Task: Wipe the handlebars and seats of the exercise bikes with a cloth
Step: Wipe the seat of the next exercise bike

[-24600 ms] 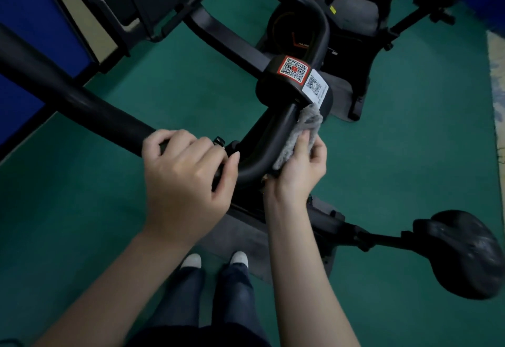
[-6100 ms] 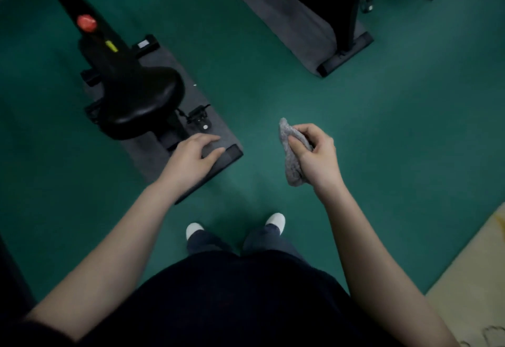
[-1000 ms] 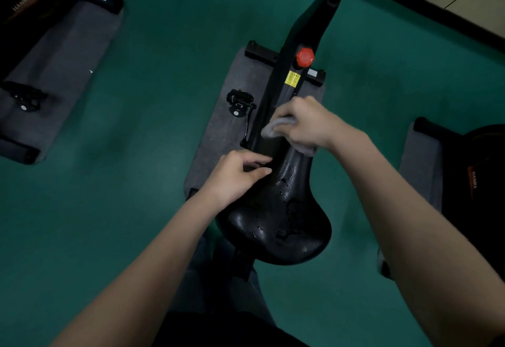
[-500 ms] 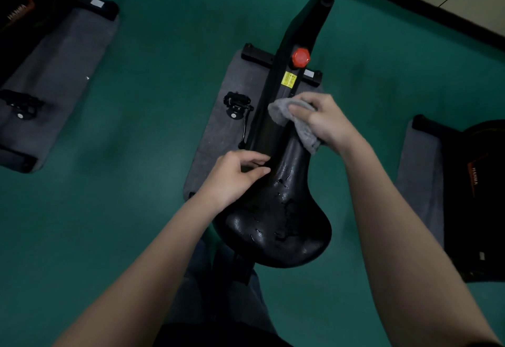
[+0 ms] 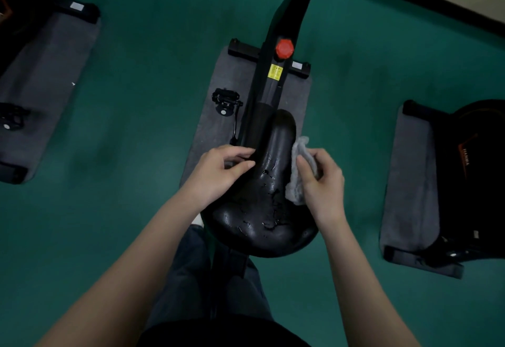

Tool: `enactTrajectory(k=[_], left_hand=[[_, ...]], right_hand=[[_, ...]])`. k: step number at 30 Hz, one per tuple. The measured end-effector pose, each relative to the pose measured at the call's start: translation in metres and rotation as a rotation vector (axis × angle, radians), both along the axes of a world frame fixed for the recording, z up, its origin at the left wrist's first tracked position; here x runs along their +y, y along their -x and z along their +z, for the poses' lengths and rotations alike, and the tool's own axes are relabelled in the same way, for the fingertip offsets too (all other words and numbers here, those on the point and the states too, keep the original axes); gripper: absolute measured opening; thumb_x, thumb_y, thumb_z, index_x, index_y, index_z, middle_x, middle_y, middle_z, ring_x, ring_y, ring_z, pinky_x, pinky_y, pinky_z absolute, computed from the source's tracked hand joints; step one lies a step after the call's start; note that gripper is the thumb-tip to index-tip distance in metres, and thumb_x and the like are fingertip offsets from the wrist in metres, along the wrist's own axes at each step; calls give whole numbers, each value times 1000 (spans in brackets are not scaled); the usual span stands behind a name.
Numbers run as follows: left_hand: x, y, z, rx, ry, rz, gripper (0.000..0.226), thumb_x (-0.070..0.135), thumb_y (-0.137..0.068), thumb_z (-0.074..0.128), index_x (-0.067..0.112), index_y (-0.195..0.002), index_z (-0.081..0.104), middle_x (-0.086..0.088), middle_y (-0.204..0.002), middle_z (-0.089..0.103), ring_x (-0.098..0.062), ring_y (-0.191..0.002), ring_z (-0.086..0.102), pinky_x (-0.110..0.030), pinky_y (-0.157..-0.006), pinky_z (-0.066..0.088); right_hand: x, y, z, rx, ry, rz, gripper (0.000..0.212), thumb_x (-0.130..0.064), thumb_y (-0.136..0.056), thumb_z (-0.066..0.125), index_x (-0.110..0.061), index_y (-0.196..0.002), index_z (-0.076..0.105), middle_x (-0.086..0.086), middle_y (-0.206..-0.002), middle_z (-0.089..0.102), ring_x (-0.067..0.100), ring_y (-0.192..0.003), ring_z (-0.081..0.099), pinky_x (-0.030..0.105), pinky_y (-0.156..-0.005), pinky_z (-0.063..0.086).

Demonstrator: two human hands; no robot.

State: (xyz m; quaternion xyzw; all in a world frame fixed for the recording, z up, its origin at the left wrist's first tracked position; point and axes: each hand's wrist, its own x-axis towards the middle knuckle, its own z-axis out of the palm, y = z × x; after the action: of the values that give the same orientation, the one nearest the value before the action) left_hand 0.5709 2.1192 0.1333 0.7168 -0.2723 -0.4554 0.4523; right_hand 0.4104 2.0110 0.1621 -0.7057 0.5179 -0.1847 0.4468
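Observation:
A black bike seat with a cracked, shiny surface lies below me, nose pointing away. My left hand grips the seat's left edge near the narrow part, fingers curled over the rim. My right hand holds a grey cloth and presses it against the seat's right side. The black frame with a red knob and a yellow label runs away from the seat nose. No handlebars are in view.
The bike stands on a grey mat on green floor, with a pedal left of the frame. Another mat and bike base lie at the left; a third bike on its mat is at the right. My legs are under the seat.
My right hand has drawn the cloth from the seat's nose back along its right side toward me. My left hand keeps its grip on the left edge.

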Motion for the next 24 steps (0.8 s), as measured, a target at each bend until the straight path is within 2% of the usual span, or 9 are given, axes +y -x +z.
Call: enactTrajectory(k=[3,5,6,10,12,16,18,20,24], left_hand=[[6,2,-2,-16,6,-37,29,22,-86,67,48,-99,62,10,-110,64,-8,-106,62,-40,-102,46],[10,3,-2,-12,-4,-46,28,24,-87,66,48,-101,63,9,-114,63,-8,-108,61,-40,-103,45],[12,3,-2,-15,-13,-50,27,24,-88,66,46,-102,63,8,-115,63,-9,-108,61,-39,-103,45],[25,2,3,-44,-41,-46,21,25,-88,64,39,-104,65,8,-114,64,-5,-106,60,-36,-102,45],[34,1,6,-26,-55,-52,20,30,-88,62,33,-108,67,9,-115,63,-3,-107,59,-33,-102,45],[52,2,13,-22,-56,-79,42,44,-81,57,24,-118,65,7,-122,61,-7,-116,55,-33,-106,40],[59,5,14,-24,-56,-74,46,44,-79,58,24,-120,62,7,-126,59,-3,-118,52,-22,-106,38],[65,8,14,-15,-55,-60,51,45,-75,60,28,-123,58,10,-129,56,9,-116,49,-6,-100,33],[72,13,13,12,-53,-81,66,51,-72,61,30,-133,51,15,-138,48,10,-125,40,-2,-101,28]], right_hand=[[1,-13,7,-94,77,-100,14,-3,-88,62,-5,-100,70,5,-100,66,14,-95,61,32,-89,49],[7,-23,11,-115,172,-36,14,0,-86,65,0,-99,71,9,-104,61,22,-103,59,36,-95,48],[13,-23,12,-94,214,35,14,0,-85,66,-1,-98,72,8,-104,59,25,-104,57,34,-96,47],[25,-7,17,-22,317,319,16,-1,-84,67,-6,-97,74,1,-99,63,23,-100,55,14,-94,38],[18,-8,19,-37,336,323,17,-1,-84,67,-6,-98,74,1,-99,66,24,-100,57,15,-94,39],[16,-22,19,-4,400,381,21,3,-83,66,-5,-102,73,4,-103,70,24,-104,52,21,-96,40],[28,-18,16,8,395,514,23,5,-82,66,-5,-101,73,3,-101,71,25,-102,52,27,-94,43],[36,-9,16,-1,379,640,21,4,-83,66,-5,-100,73,2,-102,71,24,-100,53,31,-91,46],[27,-7,18,23,404,532,23,4,-83,65,-5,-103,72,0,-103,71,21,-101,51,19,-94,40]])
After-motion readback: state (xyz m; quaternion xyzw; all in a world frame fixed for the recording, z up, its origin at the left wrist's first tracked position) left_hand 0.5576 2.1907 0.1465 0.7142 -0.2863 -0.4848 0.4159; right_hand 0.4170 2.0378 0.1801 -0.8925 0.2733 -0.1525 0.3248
